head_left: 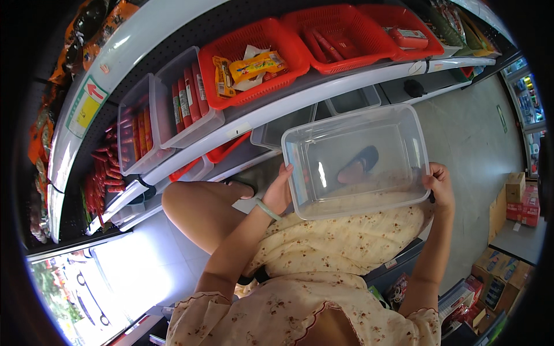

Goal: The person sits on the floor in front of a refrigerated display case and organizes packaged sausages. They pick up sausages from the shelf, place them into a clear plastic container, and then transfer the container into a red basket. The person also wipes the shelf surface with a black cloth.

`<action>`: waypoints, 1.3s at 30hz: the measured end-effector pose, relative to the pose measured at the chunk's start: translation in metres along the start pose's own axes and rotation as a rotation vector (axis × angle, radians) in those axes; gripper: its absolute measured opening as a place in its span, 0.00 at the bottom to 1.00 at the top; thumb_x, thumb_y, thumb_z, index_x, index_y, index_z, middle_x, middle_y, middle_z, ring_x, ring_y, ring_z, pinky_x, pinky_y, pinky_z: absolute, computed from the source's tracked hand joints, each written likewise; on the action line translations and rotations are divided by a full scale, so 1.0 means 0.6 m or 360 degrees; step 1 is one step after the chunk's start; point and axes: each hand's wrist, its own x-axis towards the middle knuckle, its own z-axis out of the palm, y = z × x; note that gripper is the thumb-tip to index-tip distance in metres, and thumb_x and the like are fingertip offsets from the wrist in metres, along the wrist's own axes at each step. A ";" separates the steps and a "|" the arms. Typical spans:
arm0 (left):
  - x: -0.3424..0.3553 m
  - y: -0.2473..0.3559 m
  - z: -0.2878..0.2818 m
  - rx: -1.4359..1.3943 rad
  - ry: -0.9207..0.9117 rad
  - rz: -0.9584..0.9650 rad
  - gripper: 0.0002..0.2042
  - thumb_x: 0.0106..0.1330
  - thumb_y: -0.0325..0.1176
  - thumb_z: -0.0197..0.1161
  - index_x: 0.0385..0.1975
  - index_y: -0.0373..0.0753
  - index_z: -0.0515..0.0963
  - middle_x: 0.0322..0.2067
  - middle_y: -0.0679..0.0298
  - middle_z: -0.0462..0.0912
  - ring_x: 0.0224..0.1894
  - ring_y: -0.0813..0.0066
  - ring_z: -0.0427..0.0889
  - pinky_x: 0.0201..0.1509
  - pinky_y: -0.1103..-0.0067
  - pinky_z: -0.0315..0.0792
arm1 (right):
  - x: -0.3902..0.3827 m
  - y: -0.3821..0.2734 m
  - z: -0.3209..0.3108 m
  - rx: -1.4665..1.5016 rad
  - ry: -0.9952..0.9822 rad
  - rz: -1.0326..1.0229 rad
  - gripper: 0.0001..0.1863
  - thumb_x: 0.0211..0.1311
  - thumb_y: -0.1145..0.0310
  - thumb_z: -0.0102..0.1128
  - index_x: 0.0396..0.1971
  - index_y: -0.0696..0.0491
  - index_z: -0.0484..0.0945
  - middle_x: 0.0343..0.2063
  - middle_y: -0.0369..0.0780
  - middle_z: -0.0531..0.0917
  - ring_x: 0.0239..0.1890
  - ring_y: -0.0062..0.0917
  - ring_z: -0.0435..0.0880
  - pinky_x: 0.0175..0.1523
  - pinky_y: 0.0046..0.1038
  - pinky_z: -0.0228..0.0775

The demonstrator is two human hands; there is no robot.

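Between my two hands I hold a clear plastic bin (398,192), with nothing inside it; my foot in a dark slipper shows through its bottom. My left hand (280,191) grips the bin's left end, a pale bangle on that wrist. At the opposite end my right hand (440,183) has its fingers closed round the rim. The bin is tipped so that its opening faces me, above my lap. Past its far side, other clear bins (283,128) stand on the lower shelf.
On the shelf (254,122) ahead, a red basket (297,60) holds yellow packets, another red basket (346,34) red packs. Clear bins (214,124) with sausage-like red packs stand left of them. Cardboard boxes (495,277) are stacked at the lower right. Bright light comes from the lower left.
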 end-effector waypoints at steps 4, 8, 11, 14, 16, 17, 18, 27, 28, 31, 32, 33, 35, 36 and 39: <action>-0.011 -0.008 0.002 0.0069 -0.0089 0.0017 0.35 0.70 0.46 0.58 0.72 0.51 0.47 0.64 0.57 0.64 0.67 0.60 0.64 0.65 0.62 0.64 | -0.007 -0.025 -0.012 -0.0133 -0.0048 -0.0005 0.13 0.50 0.73 0.56 0.13 0.49 0.63 0.16 0.26 0.69 0.20 0.10 0.63 0.27 0.19 0.53; -0.028 0.001 0.008 0.0178 -0.0142 0.0157 0.36 0.68 0.41 0.56 0.72 0.49 0.45 0.67 0.57 0.60 0.67 0.58 0.64 0.65 0.60 0.64 | -0.003 -0.033 -0.017 -0.0300 0.0128 -0.0180 0.12 0.60 0.67 0.58 0.19 0.50 0.68 0.21 0.28 0.71 0.23 0.11 0.65 0.29 0.18 0.55; -0.047 0.012 0.022 0.0384 -0.0032 0.0532 0.40 0.62 0.41 0.57 0.73 0.44 0.44 0.69 0.56 0.56 0.69 0.56 0.62 0.68 0.59 0.60 | 0.008 -0.019 -0.043 -0.0343 0.0816 -0.0374 0.14 0.72 0.57 0.55 0.27 0.49 0.73 0.25 0.29 0.73 0.25 0.11 0.67 0.28 0.17 0.58; -0.057 0.039 0.034 0.0657 0.0038 0.0890 0.44 0.58 0.47 0.59 0.73 0.39 0.45 0.69 0.56 0.56 0.71 0.55 0.58 0.71 0.60 0.56 | -0.019 -0.104 -0.043 0.0247 0.1232 -0.0351 0.13 0.73 0.56 0.53 0.30 0.47 0.73 0.26 0.30 0.73 0.24 0.12 0.69 0.23 0.16 0.58; -0.066 0.048 0.044 0.0788 0.0036 0.1131 0.46 0.58 0.48 0.61 0.73 0.39 0.45 0.69 0.54 0.56 0.70 0.56 0.58 0.70 0.60 0.56 | -0.029 -0.129 -0.049 0.0706 0.1262 -0.0609 0.11 0.73 0.57 0.52 0.33 0.48 0.72 0.30 0.32 0.73 0.22 0.14 0.68 0.23 0.16 0.58; -0.071 0.052 0.050 0.0854 0.0031 0.1249 0.47 0.58 0.49 0.62 0.73 0.39 0.44 0.68 0.53 0.56 0.70 0.56 0.58 0.70 0.61 0.56 | -0.041 -0.143 -0.042 0.0762 0.1101 -0.0768 0.12 0.74 0.57 0.51 0.35 0.51 0.71 0.31 0.34 0.72 0.21 0.16 0.66 0.25 0.17 0.58; -0.075 0.056 0.059 0.0982 0.0050 0.1384 0.48 0.58 0.50 0.64 0.73 0.38 0.44 0.68 0.52 0.56 0.70 0.55 0.59 0.70 0.61 0.57 | -0.051 -0.150 -0.047 0.0845 0.0848 -0.0867 0.10 0.72 0.61 0.51 0.36 0.53 0.70 0.33 0.37 0.71 0.22 0.17 0.66 0.28 0.19 0.60; -0.080 0.055 0.140 0.3161 -0.0179 0.2958 0.24 0.58 0.57 0.67 0.56 0.76 0.73 0.52 0.63 0.75 0.47 0.65 0.80 0.43 0.74 0.74 | -0.048 -0.180 0.081 0.1020 0.0504 -0.1158 0.22 0.47 0.82 0.50 0.48 0.62 0.68 0.50 0.47 0.69 0.40 0.29 0.65 0.51 0.29 0.61; -0.077 0.048 0.134 0.3190 -0.0182 0.2900 0.21 0.60 0.56 0.66 0.55 0.79 0.73 0.51 0.64 0.75 0.48 0.65 0.80 0.42 0.75 0.73 | -0.047 -0.169 0.079 0.0904 0.0653 -0.1162 0.23 0.47 0.82 0.50 0.49 0.62 0.68 0.51 0.47 0.69 0.42 0.30 0.66 0.52 0.29 0.61; -0.078 0.038 0.124 0.3152 0.0080 0.2832 0.20 0.57 0.58 0.67 0.51 0.81 0.75 0.50 0.67 0.76 0.48 0.67 0.78 0.45 0.75 0.70 | -0.056 -0.153 0.079 0.0738 0.0946 -0.1171 0.21 0.48 0.85 0.50 0.46 0.59 0.71 0.51 0.46 0.71 0.48 0.32 0.71 0.59 0.34 0.63; -0.078 0.037 0.120 0.3136 0.0163 0.2865 0.21 0.56 0.59 0.68 0.51 0.81 0.75 0.49 0.68 0.76 0.47 0.67 0.78 0.46 0.74 0.69 | -0.059 -0.151 0.079 0.0709 0.0978 -0.1191 0.20 0.48 0.85 0.49 0.45 0.58 0.70 0.52 0.46 0.70 0.48 0.32 0.71 0.60 0.35 0.63; -0.080 0.036 0.115 0.3119 0.0248 0.2898 0.21 0.55 0.59 0.69 0.50 0.81 0.75 0.49 0.68 0.76 0.47 0.67 0.78 0.47 0.73 0.69 | -0.063 -0.149 0.079 0.0681 0.1010 -0.1210 0.19 0.49 0.86 0.49 0.43 0.57 0.70 0.52 0.46 0.70 0.48 0.31 0.72 0.60 0.35 0.63; -0.091 0.042 0.108 0.2848 0.0262 0.2675 0.33 0.44 0.53 0.76 0.56 0.68 0.75 0.52 0.59 0.72 0.53 0.62 0.73 0.54 0.65 0.67 | -0.069 -0.148 0.085 0.0715 0.0880 -0.1219 0.17 0.49 0.87 0.49 0.39 0.54 0.69 0.52 0.45 0.70 0.48 0.30 0.72 0.61 0.35 0.63; -0.094 0.048 0.106 0.2595 0.0305 0.2510 0.36 0.43 0.49 0.77 0.58 0.62 0.74 0.53 0.57 0.71 0.55 0.60 0.71 0.56 0.63 0.66 | -0.071 -0.150 0.091 0.0732 0.0814 -0.1226 0.16 0.50 0.87 0.48 0.37 0.53 0.68 0.52 0.45 0.69 0.49 0.29 0.72 0.61 0.36 0.63; -0.082 0.053 0.094 0.1678 0.0518 0.1981 0.48 0.45 0.36 0.68 0.72 0.43 0.55 0.63 0.49 0.62 0.63 0.55 0.64 0.68 0.63 0.56 | -0.084 -0.171 0.141 0.0794 0.0713 -0.1260 0.15 0.51 0.87 0.49 0.34 0.50 0.66 0.54 0.45 0.68 0.49 0.27 0.71 0.62 0.34 0.61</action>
